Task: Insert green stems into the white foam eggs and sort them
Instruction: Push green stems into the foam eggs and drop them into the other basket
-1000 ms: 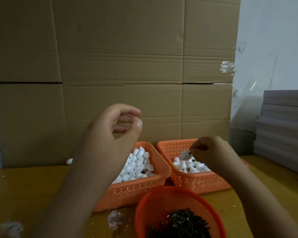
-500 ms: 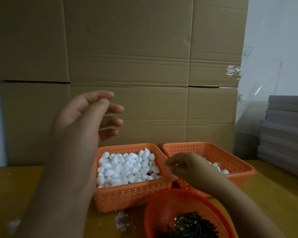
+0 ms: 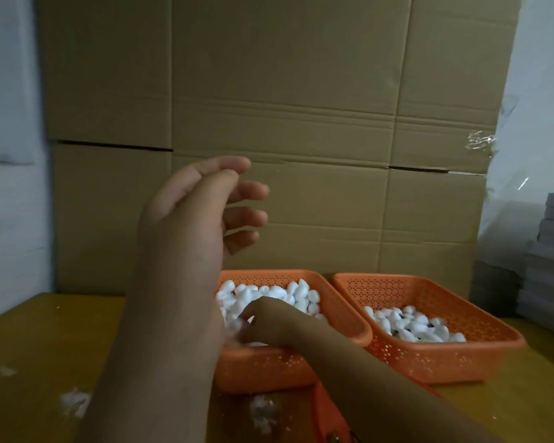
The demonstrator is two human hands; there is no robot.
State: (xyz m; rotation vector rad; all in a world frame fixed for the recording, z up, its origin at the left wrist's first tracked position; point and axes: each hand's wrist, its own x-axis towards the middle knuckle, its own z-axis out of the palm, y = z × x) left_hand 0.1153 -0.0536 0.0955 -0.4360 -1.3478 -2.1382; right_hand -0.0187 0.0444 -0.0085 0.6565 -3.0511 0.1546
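Note:
Two orange rectangular baskets stand side by side on the table. The left basket (image 3: 343,318) is filled with plain white foam eggs (image 3: 298,292). In the right basket (image 3: 445,359) lie fewer eggs (image 3: 413,327), with dark bits showing between them. My right hand (image 3: 269,321) reaches into the left basket, its fingertips down among the eggs and blurred. I cannot tell whether it holds one. My left hand (image 3: 205,212) is raised in front of the cardboard, fingers loosely spread, thumb near the index finger, nothing visible in it. My right forearm mostly hides a round orange basket (image 3: 327,410) at the bottom edge.
A tall cardboard wall (image 3: 301,123) closes off the back of the yellow-brown table (image 3: 45,346). Grey boards (image 3: 550,266) are stacked at the far right. White foam scraps (image 3: 74,401) lie on the table at the lower left, and more scraps (image 3: 263,410) lie in front of the left basket.
My right hand has moved left, from the right basket over the round basket into the left basket of eggs. My left hand stays raised, its fingers a little more spread.

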